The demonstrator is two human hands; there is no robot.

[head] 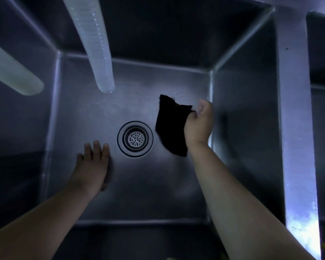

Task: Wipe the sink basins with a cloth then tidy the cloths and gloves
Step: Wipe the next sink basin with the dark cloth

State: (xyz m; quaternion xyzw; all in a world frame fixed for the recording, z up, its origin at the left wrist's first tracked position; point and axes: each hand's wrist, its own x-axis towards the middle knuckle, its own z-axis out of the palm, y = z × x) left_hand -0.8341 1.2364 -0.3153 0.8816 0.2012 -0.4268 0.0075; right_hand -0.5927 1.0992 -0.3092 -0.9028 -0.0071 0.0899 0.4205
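Cloth [172, 126] in right hand [199, 124] | drain [135, 139] beside | hose [94, 42] overhead

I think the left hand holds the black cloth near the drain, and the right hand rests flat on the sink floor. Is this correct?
Not quite: the hands are swapped. In the head view, the right hand holds the black cloth near the drain, and the left hand rests flat on the sink floor. The rest of your statement is right.
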